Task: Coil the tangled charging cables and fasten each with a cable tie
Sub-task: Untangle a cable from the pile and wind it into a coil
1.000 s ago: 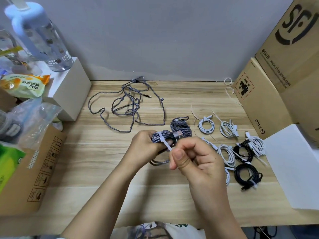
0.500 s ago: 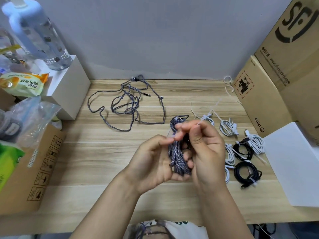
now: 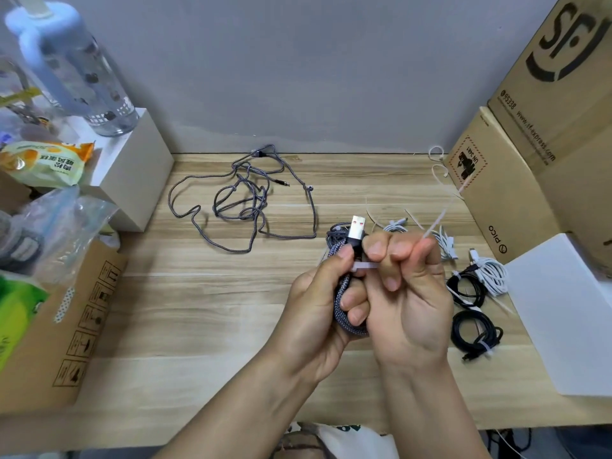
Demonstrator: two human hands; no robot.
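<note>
Both hands' fingers [image 3: 356,301] around grey coiled cable [image 3: 342,313], tie [image 3: 364,267].

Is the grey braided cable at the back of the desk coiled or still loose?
Loose. The grey braided cable lies spread in tangled loops on the desk, no tie on it, untouched by either hand.

A coiled grey braided cable [image 3: 342,303] is being held upright above the wooden table, its white USB plug [image 3: 357,225] pointing up. A white cable tie [image 3: 364,267] is being wrapped around the bundle, its long tail [image 3: 440,217] being drawn up to the right. A tangled grey cable [image 3: 245,202] is lying loose at the back.
</note>
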